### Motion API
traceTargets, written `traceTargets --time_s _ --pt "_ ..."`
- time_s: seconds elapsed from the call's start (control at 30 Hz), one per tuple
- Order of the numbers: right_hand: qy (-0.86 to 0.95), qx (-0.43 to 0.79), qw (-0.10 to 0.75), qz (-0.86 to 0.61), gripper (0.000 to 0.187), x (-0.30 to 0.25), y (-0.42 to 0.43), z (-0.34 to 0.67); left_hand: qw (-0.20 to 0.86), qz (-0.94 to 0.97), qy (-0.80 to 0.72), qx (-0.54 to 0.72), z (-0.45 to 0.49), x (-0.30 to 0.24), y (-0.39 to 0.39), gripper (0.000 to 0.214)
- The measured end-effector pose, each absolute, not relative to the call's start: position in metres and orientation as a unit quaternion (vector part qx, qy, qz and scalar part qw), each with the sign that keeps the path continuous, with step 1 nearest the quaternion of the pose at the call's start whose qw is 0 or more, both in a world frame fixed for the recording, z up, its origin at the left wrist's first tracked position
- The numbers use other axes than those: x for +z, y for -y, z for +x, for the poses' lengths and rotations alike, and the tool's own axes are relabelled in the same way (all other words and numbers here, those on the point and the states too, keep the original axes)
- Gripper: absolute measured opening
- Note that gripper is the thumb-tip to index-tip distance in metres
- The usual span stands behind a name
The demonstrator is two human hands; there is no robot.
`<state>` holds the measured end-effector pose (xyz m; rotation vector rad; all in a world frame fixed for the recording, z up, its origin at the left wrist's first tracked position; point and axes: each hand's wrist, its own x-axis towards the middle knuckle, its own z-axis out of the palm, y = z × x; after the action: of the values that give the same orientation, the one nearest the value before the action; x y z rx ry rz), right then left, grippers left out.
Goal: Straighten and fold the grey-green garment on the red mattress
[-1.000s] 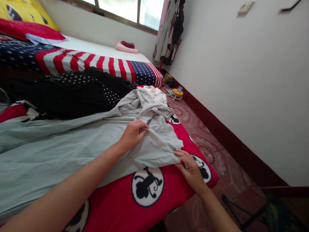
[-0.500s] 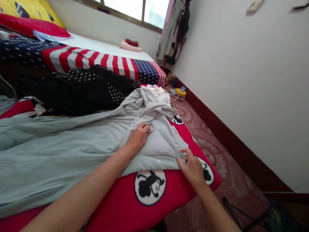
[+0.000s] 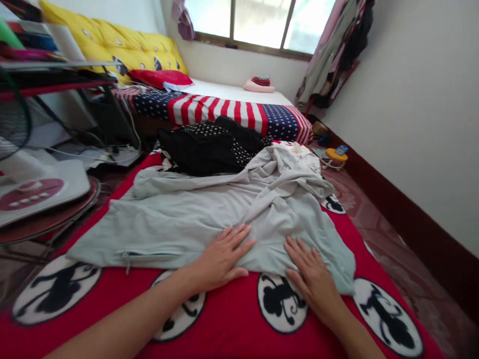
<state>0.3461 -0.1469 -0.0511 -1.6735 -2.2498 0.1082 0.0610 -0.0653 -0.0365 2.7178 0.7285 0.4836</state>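
Observation:
A pale grey-green garment, with a zipped pocket on its near edge, lies spread across a red blanket printed with black monkey figures. My left hand rests flat on the garment's near edge, fingers stretched out. To its right, my right hand also lies flat on the cloth, fingers spread and pointing away from me. Neither hand grips the fabric. Folds bunch up toward the garment's far right end, by a white piece of clothing.
Black clothes with white dots lie heaped behind the garment. A fan base stands on a round stool at the left. Beyond is a bed with a stars-and-stripes cover. Clothes hang by the wall, above a small yellow stool.
The view has swung left and shows more of the room. Both hands, earlier with curled fingers on the cloth, now lie flat. My left hand has come to the near edge.

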Motion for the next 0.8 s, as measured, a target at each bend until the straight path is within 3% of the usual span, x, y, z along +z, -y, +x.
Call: traceTargets --time_s 0.17,0.3,0.43,0.53,0.6,0.7,0.8 --pt "0.764 0.031 0.290 -0.576 0.023 -0.036 0.120 0.334 0.132 0.919 -0.304 0.212 -0.002 -0.025 0.079 0.029" --pt "0.751 0.088 0.370 -0.540 0.026 -0.005 0.080 0.283 0.142 0.883 -0.363 0.260 -0.017 -0.019 0.084 0.023" --pt "0.783 0.139 0.285 -0.535 0.042 0.001 0.037 0.241 0.108 0.879 -0.376 0.272 -0.018 -0.026 0.086 0.024" --pt "0.802 0.143 0.208 -0.541 0.018 -0.003 0.018 0.230 0.081 0.879 -0.380 0.276 -0.016 -0.032 0.090 0.023" --pt "0.795 0.130 0.245 -0.539 0.004 -0.004 0.013 0.229 0.082 0.879 -0.383 0.274 -0.016 -0.036 0.092 0.022" --pt "0.753 0.092 0.367 -0.538 0.009 -0.009 0.012 0.228 0.100 0.876 -0.388 0.266 -0.016 -0.040 0.095 0.022" --pt "0.728 0.062 0.380 -0.568 0.013 -0.021 0.015 0.224 0.116 0.870 -0.402 0.260 -0.015 -0.041 0.095 0.022"
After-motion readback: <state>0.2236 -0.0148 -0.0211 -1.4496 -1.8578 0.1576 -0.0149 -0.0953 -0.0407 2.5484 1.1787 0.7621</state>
